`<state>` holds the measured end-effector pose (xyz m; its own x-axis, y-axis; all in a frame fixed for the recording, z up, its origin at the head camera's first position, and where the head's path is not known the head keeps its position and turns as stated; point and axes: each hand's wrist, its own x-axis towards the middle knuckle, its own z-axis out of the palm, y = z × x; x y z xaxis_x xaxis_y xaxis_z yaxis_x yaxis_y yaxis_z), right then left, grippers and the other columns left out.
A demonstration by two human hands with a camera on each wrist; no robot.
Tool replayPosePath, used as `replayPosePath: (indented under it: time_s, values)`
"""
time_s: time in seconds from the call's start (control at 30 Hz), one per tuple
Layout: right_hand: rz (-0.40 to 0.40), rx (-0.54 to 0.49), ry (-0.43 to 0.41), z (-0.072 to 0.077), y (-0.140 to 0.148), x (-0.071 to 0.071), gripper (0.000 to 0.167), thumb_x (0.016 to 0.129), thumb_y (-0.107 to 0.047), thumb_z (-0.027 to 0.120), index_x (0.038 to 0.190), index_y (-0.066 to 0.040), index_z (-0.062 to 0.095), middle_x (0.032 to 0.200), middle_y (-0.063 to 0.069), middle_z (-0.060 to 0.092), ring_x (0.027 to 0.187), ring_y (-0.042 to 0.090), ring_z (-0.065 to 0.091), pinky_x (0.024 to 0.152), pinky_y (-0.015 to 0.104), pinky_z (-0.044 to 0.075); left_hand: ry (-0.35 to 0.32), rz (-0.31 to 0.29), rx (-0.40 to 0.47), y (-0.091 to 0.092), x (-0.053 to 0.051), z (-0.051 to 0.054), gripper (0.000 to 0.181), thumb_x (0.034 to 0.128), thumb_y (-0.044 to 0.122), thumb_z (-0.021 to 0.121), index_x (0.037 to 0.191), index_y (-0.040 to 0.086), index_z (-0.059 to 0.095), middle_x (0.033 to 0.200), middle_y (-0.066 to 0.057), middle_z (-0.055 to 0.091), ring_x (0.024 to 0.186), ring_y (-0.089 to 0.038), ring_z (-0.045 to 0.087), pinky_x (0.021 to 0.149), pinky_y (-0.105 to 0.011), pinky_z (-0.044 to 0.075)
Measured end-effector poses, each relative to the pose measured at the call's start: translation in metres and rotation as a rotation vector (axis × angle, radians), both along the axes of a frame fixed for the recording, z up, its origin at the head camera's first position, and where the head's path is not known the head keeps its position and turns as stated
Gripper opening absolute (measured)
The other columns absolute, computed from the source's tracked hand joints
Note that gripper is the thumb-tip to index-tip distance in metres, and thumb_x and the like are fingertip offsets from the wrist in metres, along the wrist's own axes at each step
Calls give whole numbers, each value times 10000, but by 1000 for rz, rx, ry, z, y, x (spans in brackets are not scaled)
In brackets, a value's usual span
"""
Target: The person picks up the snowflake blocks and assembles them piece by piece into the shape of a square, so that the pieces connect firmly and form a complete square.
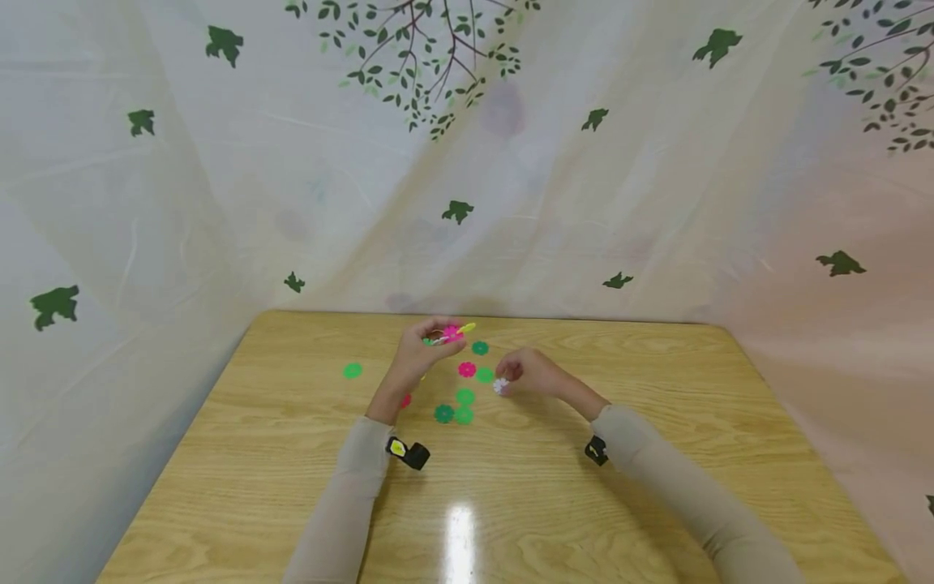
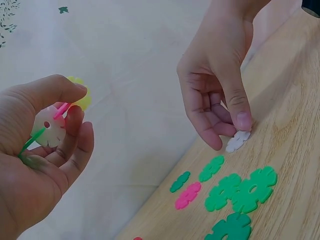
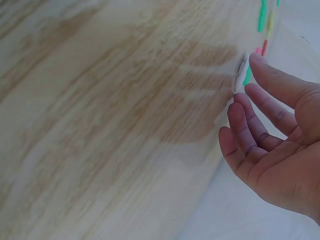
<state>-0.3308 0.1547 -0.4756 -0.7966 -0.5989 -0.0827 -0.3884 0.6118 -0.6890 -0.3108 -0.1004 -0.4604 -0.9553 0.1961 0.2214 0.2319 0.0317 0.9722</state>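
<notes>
My left hand (image 1: 414,357) is raised over the far part of the table and holds a small chain of slotted, flower-shaped plastic discs. Its thumb and index finger pinch the yellow disc (image 2: 81,100); a pink disc (image 1: 452,333), a white disc (image 2: 49,131) and a green disc (image 2: 33,140) are joined behind it. To the right, my right hand (image 1: 538,373) pinches a loose white flower-shaped disc (image 2: 238,142) by its edge, just above or at the tabletop; I cannot tell whether it touches the wood. Its other fingers are loosely bent.
Between the hands lie loose discs: a dark green disc (image 1: 479,348), a pink disc (image 1: 467,370) and several light green discs (image 1: 464,397). Another light green disc (image 1: 353,371) lies off to the left. The wooden table (image 1: 241,487) ends at a hanging printed cloth (image 1: 540,268).
</notes>
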Motion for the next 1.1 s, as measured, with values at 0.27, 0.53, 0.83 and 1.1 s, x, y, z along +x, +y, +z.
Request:
replayPosePath:
  time_s: [0.27, 0.53, 0.83, 1.1]
  values:
    - [7, 16, 16, -4, -2, -1, 209, 822, -35, 830, 994, 29, 731, 877, 113, 691, 794, 112, 564, 713, 212, 502, -20, 6, 17, 0, 0, -1, 396, 897, 76, 780, 1254, -44, 658, 1118, -46, 665, 910, -109, 598, 717, -152, 528]
    - [80, -22, -21, 0, -1, -2, 220, 756, 78, 824, 935, 63, 698, 875, 164, 695, 806, 167, 608, 702, 199, 507, -22, 17, 8, 0, 1, -1, 358, 889, 87, 792, 1222, 1, 690, 1109, -25, 661, 919, -122, 586, 708, -148, 513]
    - [159, -15, -85, 4, 2, -7, 249, 751, 131, 779, 972, 44, 703, 902, 164, 698, 846, 216, 619, 732, 233, 523, -32, 16, 18, -1, 1, -2, 356, 893, 68, 780, 1225, -14, 680, 1025, 4, 643, 909, -113, 569, 704, -145, 515]
    - [195, 1, -126, 7, 5, -14, 217, 812, 95, 757, 1018, 28, 747, 964, 135, 744, 864, 151, 643, 792, 244, 568, -29, 23, 28, 0, 1, -1, 371, 892, 47, 769, 1236, -42, 660, 1038, 12, 650, 912, -104, 580, 711, -144, 517]
